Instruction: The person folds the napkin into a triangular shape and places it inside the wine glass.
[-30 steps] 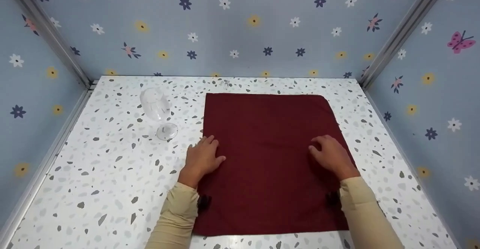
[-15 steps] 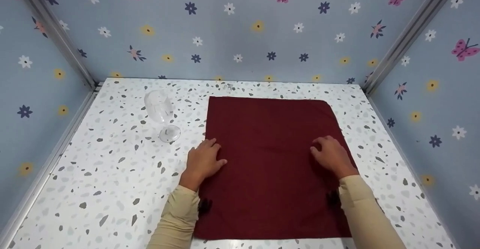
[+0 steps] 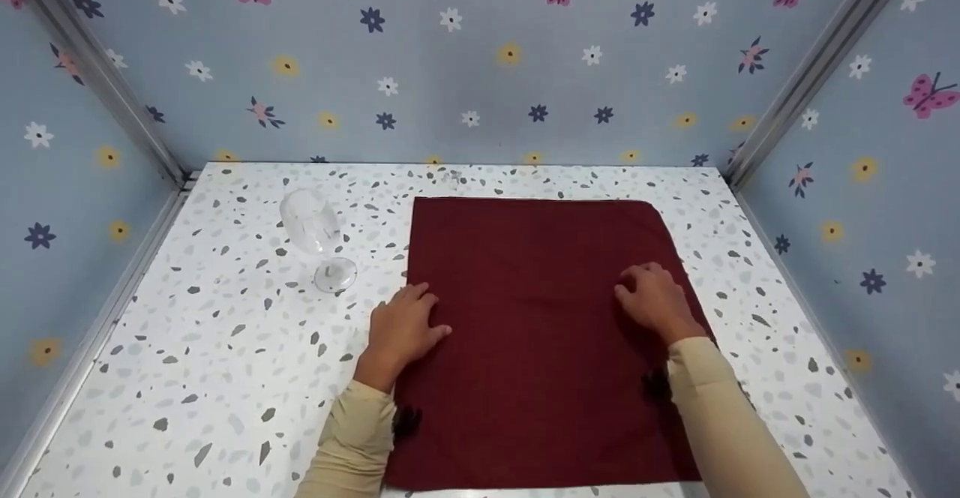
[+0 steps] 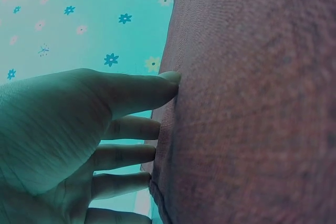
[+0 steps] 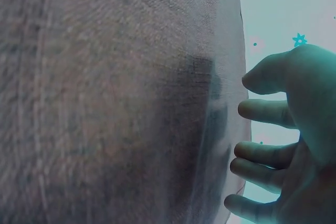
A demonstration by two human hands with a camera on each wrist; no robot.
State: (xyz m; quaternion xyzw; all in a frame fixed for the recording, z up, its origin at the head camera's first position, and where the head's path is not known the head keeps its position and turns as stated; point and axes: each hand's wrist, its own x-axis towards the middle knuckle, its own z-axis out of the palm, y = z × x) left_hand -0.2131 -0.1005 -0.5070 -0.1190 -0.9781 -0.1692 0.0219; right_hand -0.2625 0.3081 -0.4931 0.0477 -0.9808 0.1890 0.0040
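A dark red square cloth [image 3: 525,348] lies spread flat on the table, with one rounded corner at the far right. My left hand [image 3: 401,331] rests at its left edge, fingers extended. In the left wrist view the left thumb [image 4: 142,93] and fingertips touch the cloth along that edge. Over the right part of the cloth is my right hand [image 3: 654,299], its fingers loosely bent and holding nothing. The right wrist view shows those fingers [image 5: 262,156] spread slightly apart, a gap between them and the fabric, with a shadow on the cloth.
A clear stemmed wine glass [image 3: 311,222] stands left of the cloth, a little beyond my left hand. The white speckled table [image 3: 210,348] is enclosed by blue flowered panels [image 3: 480,70] at the back and both sides.
The right hand has shifted slightly away from me and to the left over the cloth. The left hand stays at the cloth's edge. The head view has tilted a little.
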